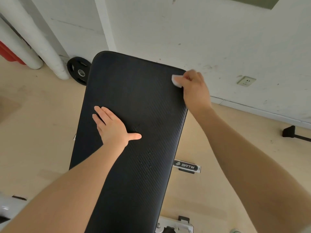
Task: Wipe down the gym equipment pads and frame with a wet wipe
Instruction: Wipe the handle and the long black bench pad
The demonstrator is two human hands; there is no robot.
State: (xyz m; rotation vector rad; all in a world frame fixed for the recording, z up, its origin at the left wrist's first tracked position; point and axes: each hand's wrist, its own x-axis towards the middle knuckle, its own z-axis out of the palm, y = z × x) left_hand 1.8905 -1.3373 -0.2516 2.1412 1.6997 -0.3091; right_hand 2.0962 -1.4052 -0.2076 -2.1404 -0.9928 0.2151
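A long black bench pad (134,98) with a ribbed texture fills the middle of the view and runs away from me toward the wall. My left hand (112,125) lies flat and open on the pad's left half, fingers together, thumb out to the right. My right hand (195,88) sits at the pad's far right corner and grips a folded white wet wipe (175,81), which is pressed against the pad's edge. Small wet spots (146,158) show on the pad nearer to me. Part of the white frame (186,166), with a logo plate, shows under the pad's right side.
A black weight plate (78,70) leans on the wall by the pad's far left corner. White pipes (33,36) and a red object (8,54) stand at the left. A wall socket (246,81) and a black frame foot (291,132) are at the right. More white frame (175,224) shows below.
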